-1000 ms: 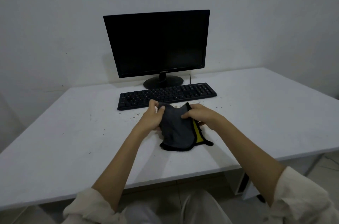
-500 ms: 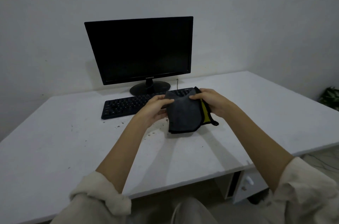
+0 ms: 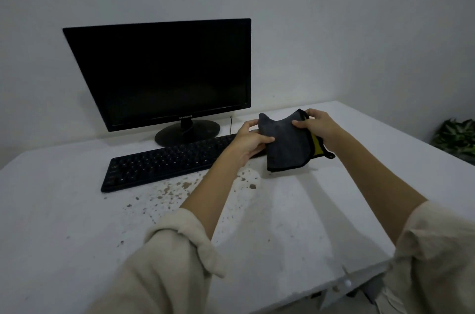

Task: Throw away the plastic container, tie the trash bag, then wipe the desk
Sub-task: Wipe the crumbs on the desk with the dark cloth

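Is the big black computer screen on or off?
Off, it seems: the black computer screen is fully dark, with no picture or glow.

since a second ago both hands have carried the cloth (image 3: 287,145) up off the desk (image 3: 64,223) and away toward the far right, so that it now hangs in the air past the right end of the keyboard (image 3: 164,164) instead of lying near the front of it. the left hand (image 3: 250,140) now pinches the cloth's left edge and the right hand (image 3: 314,126) its top right corner, holding it more upright with the yellow side showing at the right. the view has swung right and closer, bringing a plant (image 3: 456,137) into sight at the far right edge, and the crumbs (image 3: 177,189) in front of the keyboard now lie uncovered.
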